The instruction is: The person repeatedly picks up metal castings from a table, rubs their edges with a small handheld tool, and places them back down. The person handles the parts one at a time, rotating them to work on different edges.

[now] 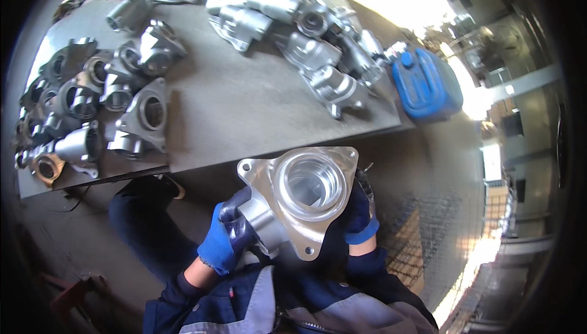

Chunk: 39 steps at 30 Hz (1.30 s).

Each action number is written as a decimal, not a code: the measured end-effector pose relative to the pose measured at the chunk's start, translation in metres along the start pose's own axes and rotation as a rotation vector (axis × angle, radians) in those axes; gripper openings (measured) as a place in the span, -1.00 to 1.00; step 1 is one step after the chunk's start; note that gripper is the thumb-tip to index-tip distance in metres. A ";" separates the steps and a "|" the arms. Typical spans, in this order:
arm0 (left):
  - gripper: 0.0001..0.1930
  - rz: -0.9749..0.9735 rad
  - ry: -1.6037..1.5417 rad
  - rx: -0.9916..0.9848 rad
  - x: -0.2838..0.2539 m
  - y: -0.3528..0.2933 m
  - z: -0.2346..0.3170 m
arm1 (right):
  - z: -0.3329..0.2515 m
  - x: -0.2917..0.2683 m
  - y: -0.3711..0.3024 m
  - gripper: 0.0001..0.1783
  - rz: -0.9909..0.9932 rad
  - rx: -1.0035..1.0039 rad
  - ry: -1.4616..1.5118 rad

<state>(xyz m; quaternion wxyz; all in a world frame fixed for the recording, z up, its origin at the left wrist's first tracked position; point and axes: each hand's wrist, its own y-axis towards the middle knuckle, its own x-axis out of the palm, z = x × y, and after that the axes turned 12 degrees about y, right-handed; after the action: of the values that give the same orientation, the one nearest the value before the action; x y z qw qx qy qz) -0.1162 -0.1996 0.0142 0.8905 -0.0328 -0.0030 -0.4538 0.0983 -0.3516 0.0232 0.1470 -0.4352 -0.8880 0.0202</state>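
A silvery metal housing point(269, 178) with a three-cornered flange, a bolt hole at each corner and a wide round bore is held up in front of my body, the bore facing me. My left hand point(231, 231), in a blue glove with a dark coated palm, wraps round the short tube that sticks out at the housing's lower left. On the other side my right hand point(362, 211), gloved alike, grips the flange's right edge; its fingers are partly hidden behind the metal. The housing is just off the table's near edge.
A grey metal table point(226, 111) stretches ahead. Similar housings point(147, 114) stand in rows at its left, and more castings point(333, 86) lie piled at the far middle and right. A blue plastic canister point(425, 83) stands by the right corner. Wire mesh point(428, 236) is at lower right.
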 end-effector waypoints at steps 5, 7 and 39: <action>-0.72 0.354 0.429 0.269 -0.098 0.034 0.004 | -0.006 -0.010 0.054 -0.61 -0.283 0.183 0.095; -0.73 0.561 0.230 0.209 -0.146 0.053 0.036 | 0.005 -0.018 0.083 -0.57 -0.346 0.218 0.115; -0.70 0.739 1.821 -0.557 -0.356 0.268 0.034 | 0.025 -0.059 0.125 -0.64 -0.200 0.311 0.053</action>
<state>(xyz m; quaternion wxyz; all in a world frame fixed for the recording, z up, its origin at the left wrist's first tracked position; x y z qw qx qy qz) -0.1077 0.2472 0.0211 0.5996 0.1200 0.7912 0.0122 0.2216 -0.3181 -0.0353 0.2370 -0.3171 -0.9089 0.1310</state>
